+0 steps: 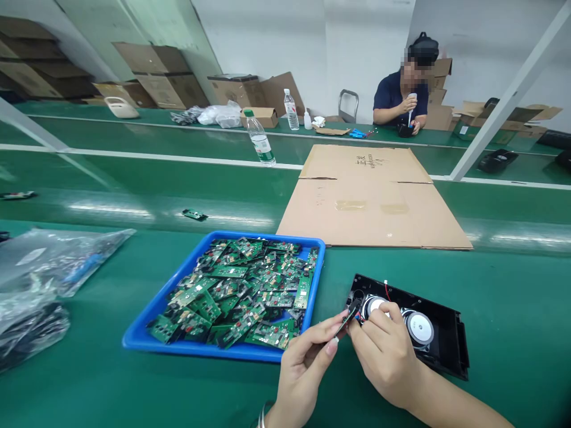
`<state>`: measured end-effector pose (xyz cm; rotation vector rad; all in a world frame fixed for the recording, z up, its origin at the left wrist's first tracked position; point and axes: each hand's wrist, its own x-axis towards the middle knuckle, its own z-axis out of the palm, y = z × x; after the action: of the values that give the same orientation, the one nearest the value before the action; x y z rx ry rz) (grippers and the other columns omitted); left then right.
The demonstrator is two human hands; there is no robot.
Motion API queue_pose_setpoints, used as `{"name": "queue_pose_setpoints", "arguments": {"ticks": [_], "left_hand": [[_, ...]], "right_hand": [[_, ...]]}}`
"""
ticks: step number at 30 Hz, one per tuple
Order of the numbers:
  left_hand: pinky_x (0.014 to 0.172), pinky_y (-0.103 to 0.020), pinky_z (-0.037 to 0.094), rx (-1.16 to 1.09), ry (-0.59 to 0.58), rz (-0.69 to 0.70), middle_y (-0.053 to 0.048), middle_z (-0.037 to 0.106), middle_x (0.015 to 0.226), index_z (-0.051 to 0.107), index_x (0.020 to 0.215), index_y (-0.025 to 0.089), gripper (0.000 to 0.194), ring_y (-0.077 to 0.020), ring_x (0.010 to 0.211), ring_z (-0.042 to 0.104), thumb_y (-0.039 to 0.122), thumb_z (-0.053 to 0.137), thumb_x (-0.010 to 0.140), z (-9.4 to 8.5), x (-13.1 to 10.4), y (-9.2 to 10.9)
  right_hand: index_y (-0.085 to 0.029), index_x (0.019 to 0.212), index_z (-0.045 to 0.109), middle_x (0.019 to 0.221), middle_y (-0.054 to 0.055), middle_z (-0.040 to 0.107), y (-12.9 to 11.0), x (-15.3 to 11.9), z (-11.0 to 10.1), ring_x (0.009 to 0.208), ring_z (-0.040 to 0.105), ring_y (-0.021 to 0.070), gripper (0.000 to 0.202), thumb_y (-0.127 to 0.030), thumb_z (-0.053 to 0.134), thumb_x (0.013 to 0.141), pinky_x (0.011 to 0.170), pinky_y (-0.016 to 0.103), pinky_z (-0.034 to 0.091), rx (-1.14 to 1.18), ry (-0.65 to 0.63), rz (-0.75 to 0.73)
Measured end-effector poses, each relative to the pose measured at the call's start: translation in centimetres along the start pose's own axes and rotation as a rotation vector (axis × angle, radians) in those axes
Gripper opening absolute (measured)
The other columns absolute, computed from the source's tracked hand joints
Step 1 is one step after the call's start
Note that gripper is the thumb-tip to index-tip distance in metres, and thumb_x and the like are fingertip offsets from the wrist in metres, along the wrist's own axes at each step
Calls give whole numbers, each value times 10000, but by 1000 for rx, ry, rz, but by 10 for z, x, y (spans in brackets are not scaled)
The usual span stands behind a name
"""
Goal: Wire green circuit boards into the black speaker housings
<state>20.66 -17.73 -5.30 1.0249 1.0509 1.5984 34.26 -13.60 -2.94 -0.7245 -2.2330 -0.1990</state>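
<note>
Electronics assembly workshop: green conveyor benches [134, 380], circuit-board tray [147, 339] (cartons [173, 89] behind).

The right hand [383, 351] covers part of the left speaker [372, 305]; plastic bags [40, 285] far left of the hands run off-frame.

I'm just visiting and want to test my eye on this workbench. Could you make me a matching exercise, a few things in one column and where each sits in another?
Things:
1. circuit boards
2. flattened cardboard
3. left hand
4. right hand

Places:
A. on the black speaker panel, at its left speaker
B. heaped in the blue tray
C. pinching a small dark part beside the panel's left end
D. lying flat on the green belt beyond the tray

Pairs: 1-B, 2-D, 3-C, 4-A
</note>
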Motion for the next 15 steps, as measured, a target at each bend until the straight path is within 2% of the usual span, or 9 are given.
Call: {"name": "queue_pose_setpoints", "arguments": {"ticks": [3,6,8,10,13,15], "left_hand": [[807,-343,539,-5,17,-36,-78,706,966,703,792,228,93,-241,935,637,247,655,714,0,-1,-1],[803,-323,539,-2,28,-94,-79,711,949,694,750,215,101,-240,941,635,296,670,693,3,3,3],[750,-284,554,34,16,-198,-76,724,868,678,697,195,130,-229,873,660,319,694,659,3,6,8],[667,-242,557,46,-10,-348,-57,718,779,660,732,188,176,-201,769,675,309,725,622,1,9,14],[626,-254,540,-59,-116,-594,-60,710,795,622,943,208,420,-204,743,668,277,773,557,-4,7,23],[656,-290,535,-115,-145,-694,-90,707,838,629,965,192,485,-240,779,666,288,793,518,-6,1,26]], "right_hand": [[-64,833,596,559,22,470,0,-1,1,573,364,131,252,-67,347,871,596,306,304,-13,14,10],[-75,794,602,536,14,457,1,0,2,554,363,130,259,-58,353,865,587,306,305,-48,20,12],[-85,761,603,531,15,464,2,2,-2,555,377,133,264,-49,361,859,583,305,310,-69,-18,-14],[-101,760,603,571,25,505,7,5,-11,585,417,142,258,-106,377,884,583,303,327,-34,-107,-28],[-135,842,598,737,45,595,21,4,-36,689,504,153,262,-230,367,923,614,294,388,91,-237,111],[-160,899,592,815,36,620,33,-3,-56,727,546,137,247,-206,350,927,624,265,428,141,-320,279]]}}
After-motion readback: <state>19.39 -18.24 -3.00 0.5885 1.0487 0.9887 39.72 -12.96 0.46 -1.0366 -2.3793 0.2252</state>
